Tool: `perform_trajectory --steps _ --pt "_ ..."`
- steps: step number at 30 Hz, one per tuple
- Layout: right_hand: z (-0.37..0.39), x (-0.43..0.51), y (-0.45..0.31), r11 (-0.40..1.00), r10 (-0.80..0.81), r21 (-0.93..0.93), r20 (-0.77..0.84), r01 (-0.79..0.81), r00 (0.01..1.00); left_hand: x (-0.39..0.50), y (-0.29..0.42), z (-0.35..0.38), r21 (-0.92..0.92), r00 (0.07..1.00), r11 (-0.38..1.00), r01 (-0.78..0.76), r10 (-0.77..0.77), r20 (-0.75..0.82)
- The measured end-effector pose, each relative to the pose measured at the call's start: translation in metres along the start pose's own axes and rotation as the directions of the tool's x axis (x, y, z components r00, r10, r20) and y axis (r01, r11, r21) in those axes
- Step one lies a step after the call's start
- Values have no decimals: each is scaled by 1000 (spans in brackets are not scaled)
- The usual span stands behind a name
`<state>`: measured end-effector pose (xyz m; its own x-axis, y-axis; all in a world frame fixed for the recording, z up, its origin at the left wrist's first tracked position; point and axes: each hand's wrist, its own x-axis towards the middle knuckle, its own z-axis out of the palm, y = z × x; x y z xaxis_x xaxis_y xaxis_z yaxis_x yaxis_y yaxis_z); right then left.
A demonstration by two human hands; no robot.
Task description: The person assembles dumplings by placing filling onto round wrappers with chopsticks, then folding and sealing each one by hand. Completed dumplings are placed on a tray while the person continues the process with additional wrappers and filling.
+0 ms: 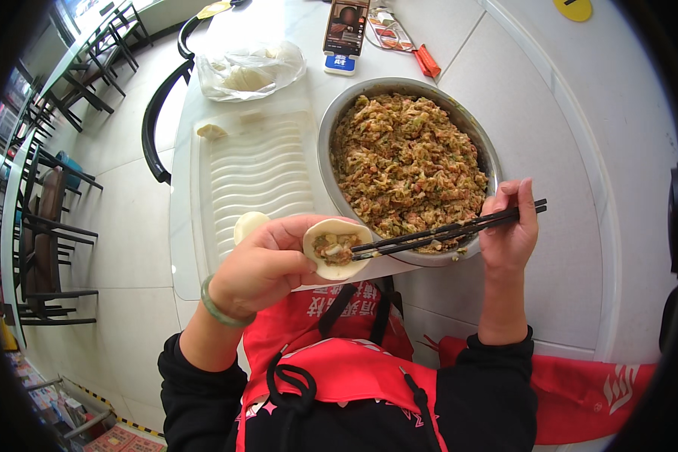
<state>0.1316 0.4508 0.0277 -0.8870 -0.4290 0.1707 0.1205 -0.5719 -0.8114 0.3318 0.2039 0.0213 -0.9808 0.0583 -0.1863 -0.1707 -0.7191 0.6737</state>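
A round dough wrapper (346,274) rests on the fingers of my left hand (277,254), the thumb at its near edge. A small mound of minced filling (332,248) lies in its middle. My right hand (511,226) grips a pair of black chopsticks (440,233), whose tips touch the filling on the wrapper. Behind the hands stands a large steel bowl (326,152) heaped with chopped meat and vegetable filling (409,169). Another pale wrapper (250,226) shows partly behind my left hand, over a ridged plastic tray (260,175).
One folded dumpling (211,131) sits at the tray's far left corner. Beyond it lies a clear plastic bag (251,73) with dough inside. A phone (347,27) leans on a stand near a red packet (427,61). A black chair (155,130) adjoins the white table's (183,226) left edge.
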Motion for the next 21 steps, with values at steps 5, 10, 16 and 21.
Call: perform_trajectory --steps 5,10,16,21 --pt "4 -3 -3 994 -32 -102 -4 32 999 -3 0 1 -49 1000 999 8 -7 17" --pt "-3 -3 -5 989 -86 -123 -52 79 995 -4 0 0 -26 1000 1000 18 -17 22" --pt "2 -1 -27 995 -96 -38 -131 92 987 -6 -1 -1 -13 1000 1000 9 -9 10" --pt "4 -19 -59 695 -293 -676 44 245 955 -11 0 -2 -5 999 1000 25 -25 -31"
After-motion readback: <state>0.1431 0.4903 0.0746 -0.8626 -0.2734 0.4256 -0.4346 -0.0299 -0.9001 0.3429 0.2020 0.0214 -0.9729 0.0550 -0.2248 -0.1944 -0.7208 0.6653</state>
